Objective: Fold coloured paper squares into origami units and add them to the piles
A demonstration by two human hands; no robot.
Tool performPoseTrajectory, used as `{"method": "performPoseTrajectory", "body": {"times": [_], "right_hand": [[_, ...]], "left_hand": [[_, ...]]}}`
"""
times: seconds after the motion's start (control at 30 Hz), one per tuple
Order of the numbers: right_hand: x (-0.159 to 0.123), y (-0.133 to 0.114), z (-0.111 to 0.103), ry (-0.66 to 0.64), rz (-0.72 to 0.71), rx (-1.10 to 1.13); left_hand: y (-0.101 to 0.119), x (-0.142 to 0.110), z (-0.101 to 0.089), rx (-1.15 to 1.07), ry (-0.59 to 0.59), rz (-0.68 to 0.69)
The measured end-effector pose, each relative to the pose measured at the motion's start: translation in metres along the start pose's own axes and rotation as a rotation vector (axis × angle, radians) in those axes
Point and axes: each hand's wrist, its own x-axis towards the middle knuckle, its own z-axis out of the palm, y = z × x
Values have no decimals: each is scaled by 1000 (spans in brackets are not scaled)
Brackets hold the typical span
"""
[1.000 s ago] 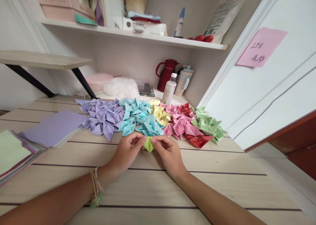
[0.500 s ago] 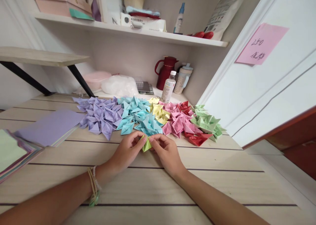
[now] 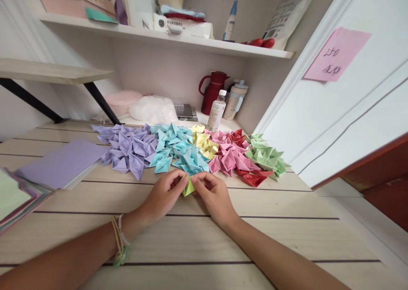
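Observation:
A small yellow-green folded paper [image 3: 188, 187] is pinched between both hands above the slatted table. My left hand [image 3: 167, 192] grips its left side, thumb in front and fingers bent behind. On the right side my right hand [image 3: 214, 194] pinches it the same way. Its lower point shows between the thumbs; the rest is covered by fingers. Just beyond the hands lie heaps of folded paper boats: purple [image 3: 129, 147], turquoise [image 3: 177, 147], yellow [image 3: 204, 142], pink [image 3: 231, 156], red [image 3: 255, 177] and green [image 3: 267, 154].
Stacks of paper, a purple one [image 3: 60, 160] and a pale green one [image 3: 11, 196], lie on the left. Behind the boats stand a clear bottle [image 3: 216, 111], a red jug [image 3: 213, 92] and a pale cup [image 3: 235, 101]. A small wooden shelf [image 3: 54, 71] stands at the back left.
The camera view has shifted slightly. Both hands keep their pinch on the yellow-green paper, which looks almost unchanged.

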Motion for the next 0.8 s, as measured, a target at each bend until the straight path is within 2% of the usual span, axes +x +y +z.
{"method": "performPoseTrajectory", "body": {"times": [0.8], "right_hand": [[-1, -3, 1, -43, -14, -93]], "left_hand": [[4, -1, 0, 58, -9, -15]]}}
